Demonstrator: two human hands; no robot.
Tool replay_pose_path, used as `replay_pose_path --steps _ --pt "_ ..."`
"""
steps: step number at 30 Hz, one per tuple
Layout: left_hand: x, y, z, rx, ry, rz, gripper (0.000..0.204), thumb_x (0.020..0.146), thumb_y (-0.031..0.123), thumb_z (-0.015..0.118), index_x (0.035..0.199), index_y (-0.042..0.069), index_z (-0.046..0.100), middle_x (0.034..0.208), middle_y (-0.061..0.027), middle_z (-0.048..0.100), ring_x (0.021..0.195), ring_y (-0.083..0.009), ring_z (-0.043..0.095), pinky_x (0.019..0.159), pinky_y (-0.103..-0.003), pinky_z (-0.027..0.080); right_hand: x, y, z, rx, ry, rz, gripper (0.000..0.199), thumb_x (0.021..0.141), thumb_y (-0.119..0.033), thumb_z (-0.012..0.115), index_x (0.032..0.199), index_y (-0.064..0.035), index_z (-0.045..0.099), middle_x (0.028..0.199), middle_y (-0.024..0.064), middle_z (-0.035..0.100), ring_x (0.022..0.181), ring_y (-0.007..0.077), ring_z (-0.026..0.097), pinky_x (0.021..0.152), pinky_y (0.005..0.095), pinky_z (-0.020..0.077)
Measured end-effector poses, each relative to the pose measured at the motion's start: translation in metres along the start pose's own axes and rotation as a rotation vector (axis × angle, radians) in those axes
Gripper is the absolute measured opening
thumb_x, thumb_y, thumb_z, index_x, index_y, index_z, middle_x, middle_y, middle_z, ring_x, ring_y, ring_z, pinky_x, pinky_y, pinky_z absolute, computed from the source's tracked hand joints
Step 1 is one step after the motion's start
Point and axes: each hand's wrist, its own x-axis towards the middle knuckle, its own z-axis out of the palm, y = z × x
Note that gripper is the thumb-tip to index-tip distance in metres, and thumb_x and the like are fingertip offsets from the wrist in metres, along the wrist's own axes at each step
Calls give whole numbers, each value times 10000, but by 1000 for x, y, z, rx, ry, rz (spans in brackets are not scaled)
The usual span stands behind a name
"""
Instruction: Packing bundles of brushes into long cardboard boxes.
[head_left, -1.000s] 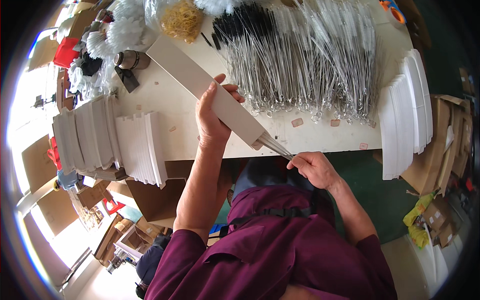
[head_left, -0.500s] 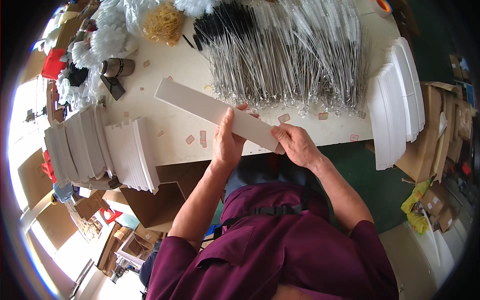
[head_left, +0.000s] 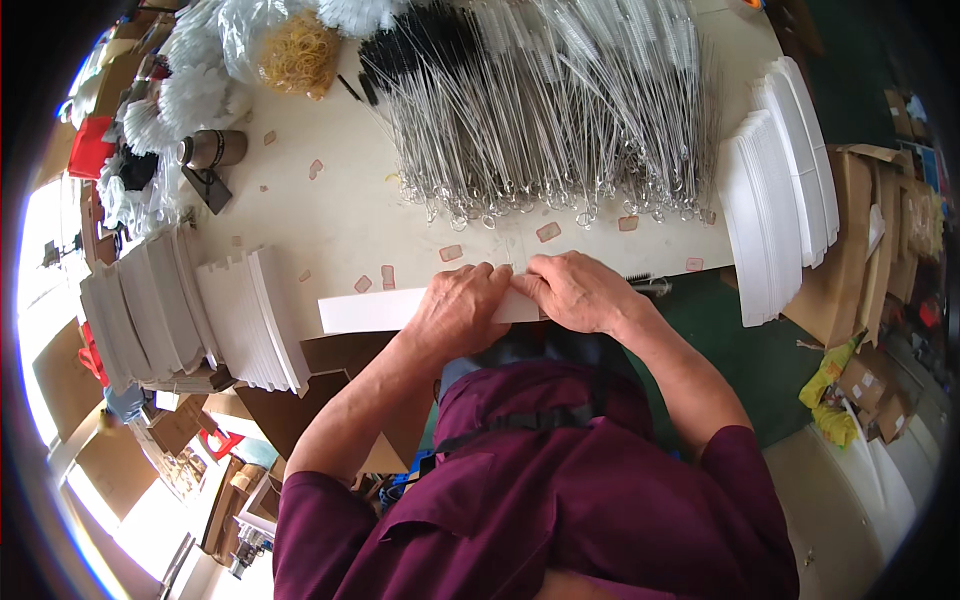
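Observation:
A long, narrow white carton (head_left: 370, 312) lies nearly level along the table's front edge. My left hand (head_left: 458, 308) is closed over its middle, knuckles up. At the carton's right end my right hand (head_left: 575, 290) is closed, thumb and fingers pinching close to my left fingertips. Past the right hand sticks out a dark-bristled piece with wire loops (head_left: 652, 285); whether that hand holds it is hidden. Beyond my hands, a wide pile of wire-handled cleaning brushes (head_left: 560, 130) lies with the ring ends toward me, some bristles black and others pale.
Stacks of flat white cartons stand at the left (head_left: 255, 320) and right (head_left: 765, 220) table edges. A steel flask (head_left: 215, 148), a heap of yellow rubber bands (head_left: 300, 55) and clear plastic bags lie far left. Small red-printed slips dot the table (head_left: 330, 220). An open brown box sits below the front edge.
The carton has swung from a slant to nearly level and come closer to me. My left hand has turned from under it to over it. The bristled piece has appeared beside my right hand.

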Motion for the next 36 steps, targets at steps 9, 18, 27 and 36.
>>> replay_pose_path --steps 9,18,27,36 --pt "-2 -17 20 -84 300 -64 424 715 187 774 1073 44 598 882 -138 668 799 -363 686 715 -473 560 -23 24 -68 -371 387 -69 452 994 -402 598 765 -13 606 726 226 649 703 422 651 650 499 516" --pt "13 2 32 -32 313 -55 432 722 195 774 1073 29 582 855 -142 657 779 -345 689 673 -450 567 0 14 -9 -133 607 -112 321 985 -243 635 755 -34 552 698 200 641 645 414 643 557 490 490" --pt "11 -2 39 -37 321 -132 480 723 194 793 1113 31 566 873 -149 666 778 -350 695 665 -454 570 -12 46 -3 723 368 52 338 1064 -287 562 1122 24 681 875 33 683 761 91 647 624 271 551" --pt "13 2 39 -64 323 -162 415 738 201 793 1060 29 595 859 -145 666 772 -347 697 659 -460 568 -21 48 8 815 544 105 262 992 -230 694 1059 21 730 849 33 709 744 68 644 639 236 551"
